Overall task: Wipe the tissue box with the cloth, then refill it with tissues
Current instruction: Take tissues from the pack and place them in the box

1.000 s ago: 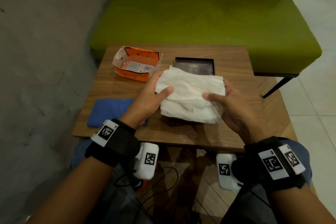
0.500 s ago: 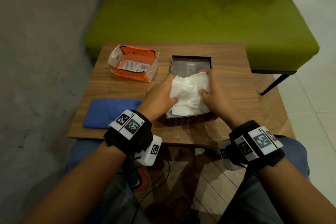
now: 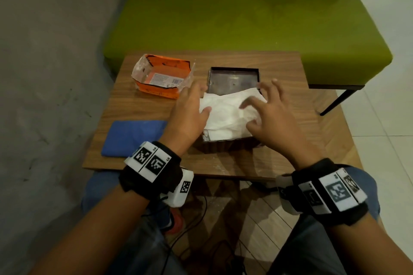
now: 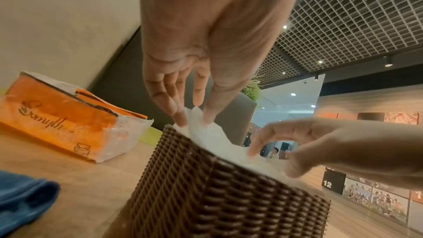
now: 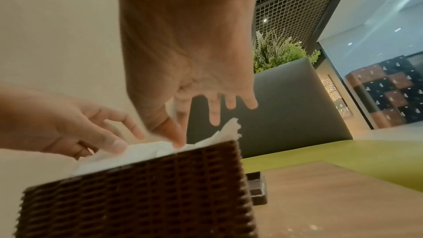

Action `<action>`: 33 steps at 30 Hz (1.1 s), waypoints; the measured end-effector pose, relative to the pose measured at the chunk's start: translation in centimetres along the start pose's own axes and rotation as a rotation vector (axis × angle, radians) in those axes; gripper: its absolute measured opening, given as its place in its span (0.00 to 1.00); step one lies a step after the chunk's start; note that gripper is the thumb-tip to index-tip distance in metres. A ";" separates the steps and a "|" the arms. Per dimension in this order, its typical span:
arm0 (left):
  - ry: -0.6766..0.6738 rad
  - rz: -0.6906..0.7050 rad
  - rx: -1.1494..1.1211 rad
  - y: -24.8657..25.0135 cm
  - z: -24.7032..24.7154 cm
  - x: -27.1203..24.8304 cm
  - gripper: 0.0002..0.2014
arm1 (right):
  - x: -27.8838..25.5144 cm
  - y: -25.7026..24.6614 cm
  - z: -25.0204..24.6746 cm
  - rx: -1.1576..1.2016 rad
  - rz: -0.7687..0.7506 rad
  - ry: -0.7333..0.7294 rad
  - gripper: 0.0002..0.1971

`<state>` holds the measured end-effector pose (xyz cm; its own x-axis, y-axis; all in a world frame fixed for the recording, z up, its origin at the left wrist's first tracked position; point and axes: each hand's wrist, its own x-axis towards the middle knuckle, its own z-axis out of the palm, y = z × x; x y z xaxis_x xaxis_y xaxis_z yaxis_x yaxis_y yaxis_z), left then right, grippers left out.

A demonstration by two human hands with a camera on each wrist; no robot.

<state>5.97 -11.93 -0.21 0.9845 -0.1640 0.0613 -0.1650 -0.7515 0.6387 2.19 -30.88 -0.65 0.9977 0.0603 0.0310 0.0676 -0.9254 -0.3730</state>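
We are pressing a crumpled stack of white tissues [image 3: 228, 116] into the brown woven tissue box [image 4: 206, 193] on the wooden desk [image 3: 143, 105], left hand [image 3: 187, 116] and right hand [image 3: 272, 123] with fingers [image 5: 215, 113] spread, gripping nothing. Only the head view is showing the folded blue cloth [image 3: 131, 136] whole and the dark lid [image 3: 233, 80] behind.

Brown woven tissue box [image 4: 217, 187], white tissues [image 3: 225, 116], seemingly.

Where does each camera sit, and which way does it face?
Head: high, looking down at the table; both forearms and hands show.
Left wrist: low, looking along the left hand at the woven tissue box.
Right wrist: low, looking along the right hand.
Both wrist views share the box and the tissues.
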 end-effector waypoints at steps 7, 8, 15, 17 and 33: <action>-0.024 -0.028 -0.096 -0.2 0.8 0.5 0.11 | 0.1 0.7 -0.1 -0.055 0.103 -0.042 0.05; -0.026 -0.014 -0.063 -0.3 0.6 0.7 0.12 | 0.2 0.7 -0.3 -0.070 0.114 -0.047 0.06; -0.184 0.301 0.172 0.9 0.7 0.1 0.07 | 0.3 -1.8 -1.2 0.038 0.080 0.096 0.11; -0.281 0.309 0.273 0.6 1.4 0.5 0.10 | 1.0 -2.5 -0.5 0.064 0.094 0.003 0.12; -0.546 0.130 0.330 -0.4 -0.2 11.4 0.17 | 2.7 -2.9 3.6 -0.038 0.294 -0.306 0.27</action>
<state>17.26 -13.38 0.45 0.7982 -0.5030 -0.3314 -0.3760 -0.8460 0.3781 4.75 -26.66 -2.86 0.9308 -0.1051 -0.3500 -0.2144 -0.9327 -0.2900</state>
